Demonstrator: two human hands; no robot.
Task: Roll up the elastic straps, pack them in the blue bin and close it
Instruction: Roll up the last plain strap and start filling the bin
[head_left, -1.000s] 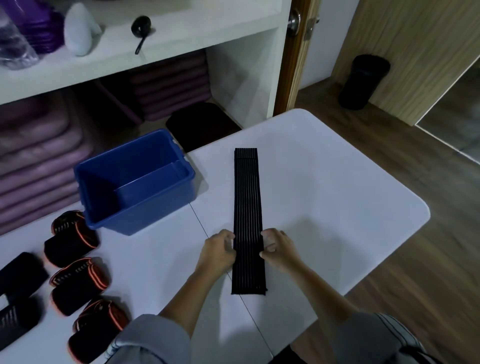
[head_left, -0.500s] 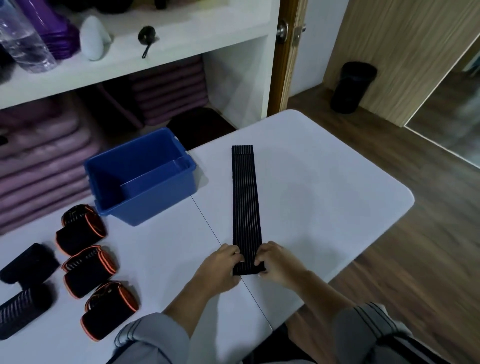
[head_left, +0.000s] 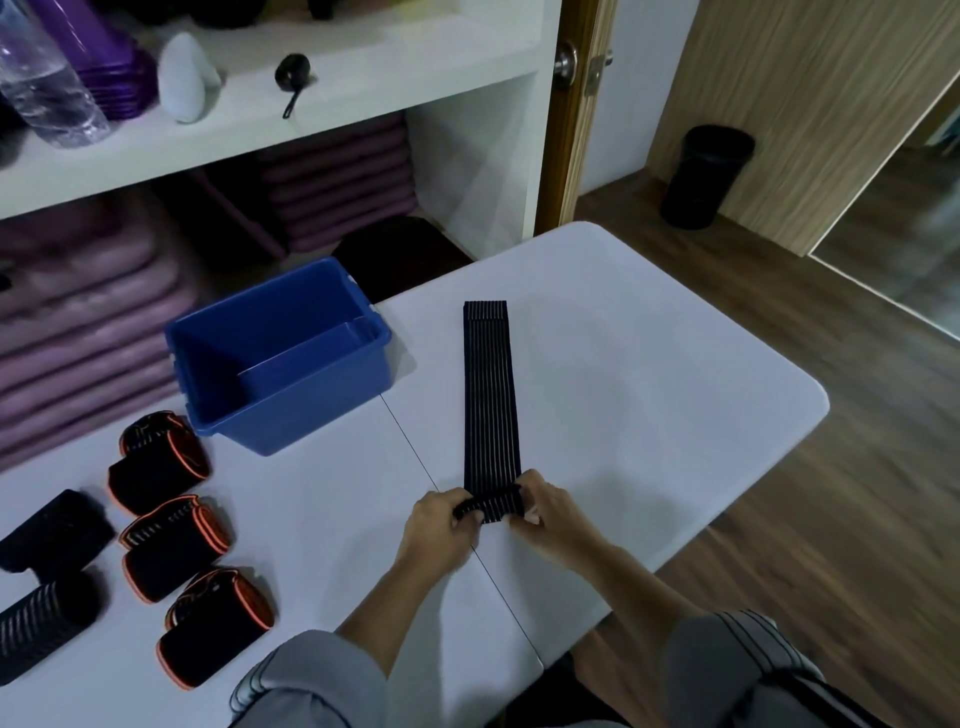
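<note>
Both hands, the left hand (head_left: 441, 525) and the right hand (head_left: 553, 517), pinch the small rolled end of the long black ribbed elastic strap (head_left: 491, 405). The rest lies flat on the white table (head_left: 649, 395). Roll it tight and straight, I think, towards the open blue plastic bin (head_left: 283, 358).

The left grip (head_left: 441, 527) and the right grip (head_left: 553, 514) are curling over both ends of the rolled near part of the elastic strap (head_left: 491, 405), so its turns are not showing. The left edge is cutting off two black rolls (head_left: 52, 530) (head_left: 41, 629) and the worktop (head_left: 649, 389). The bottom edge is cropping both sleeves (head_left: 311, 680) (head_left: 727, 665). The blue bin (head_left: 291, 421) is hiding part of a dark shape (head_left: 400, 254) behind it, too dim to identify. The clear bottle (head_left: 47, 93) is running out at the top. The floor (head_left: 831, 519) is blurring on the right.
</note>
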